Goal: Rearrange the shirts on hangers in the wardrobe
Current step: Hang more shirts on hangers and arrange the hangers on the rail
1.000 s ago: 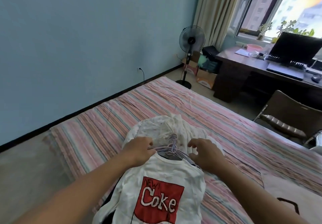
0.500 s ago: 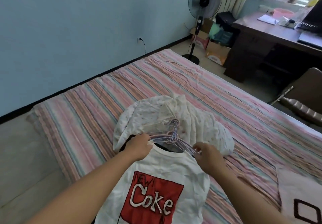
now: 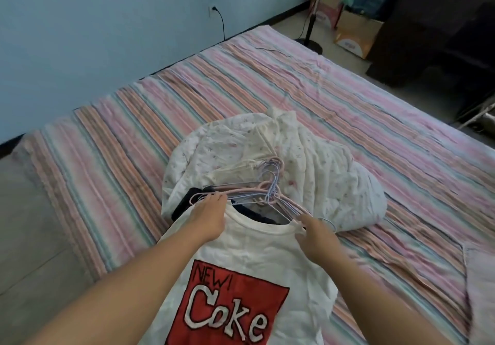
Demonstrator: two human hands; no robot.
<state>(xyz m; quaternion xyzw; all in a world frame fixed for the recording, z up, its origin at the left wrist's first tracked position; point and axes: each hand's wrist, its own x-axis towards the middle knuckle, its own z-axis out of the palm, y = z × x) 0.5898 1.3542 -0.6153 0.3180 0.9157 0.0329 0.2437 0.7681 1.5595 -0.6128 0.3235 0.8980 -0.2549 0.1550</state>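
1. The white cotton T-shirt with a red Coke print [image 3: 249, 272] lay on the striped pink bed [image 3: 348, 98], with the bundle of pastel wire hangers [image 3: 257, 192] at its collar's twelve o'clock.
2. Left hand [image 3: 207, 218] rested flat, its fingers [image 3: 214, 198] released on the shoulder; right hand [image 3: 316, 234] pinched the shirt's other shoulder beside a hanger arm.
3. Best practice, arguably: separate one hanger before lifting.

**Soft daylight, wide-angle warp**

Even, diffuse daylight; no hard shadows. Blue wall [image 3: 107, 36] evenly lit, slightly washed. Upper right corner falls dark, detail lost there. Striped bedspread [image 3: 348, 119] lines bow toward the edges: fisheye distortion. Overall softness, compression smear; forearms at bottom edge stretched and blurred. No glare spots visible.
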